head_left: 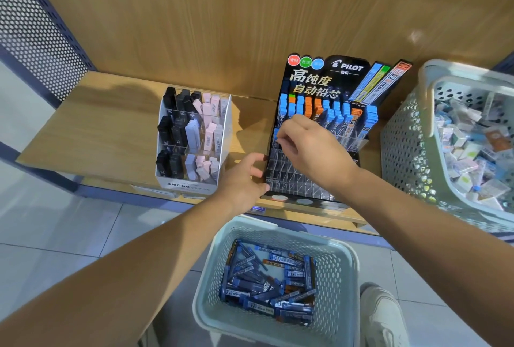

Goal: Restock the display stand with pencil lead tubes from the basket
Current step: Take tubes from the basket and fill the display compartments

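Stand (311,177), centre-right of frame, on shelf (83,129): back rows filled with blue and orange tubes (333,117); front clear slots bare. Basket (338,285), bottom centre: still a deep heap of tubes. Left hand (242,179) grips stand's left edge, curled round it. Right hand (306,149) at middle-row left slots, fingers (281,139) pinched narrow; tube between them or not, cannot tell (blurred). Estimate: about half done, front rows left.
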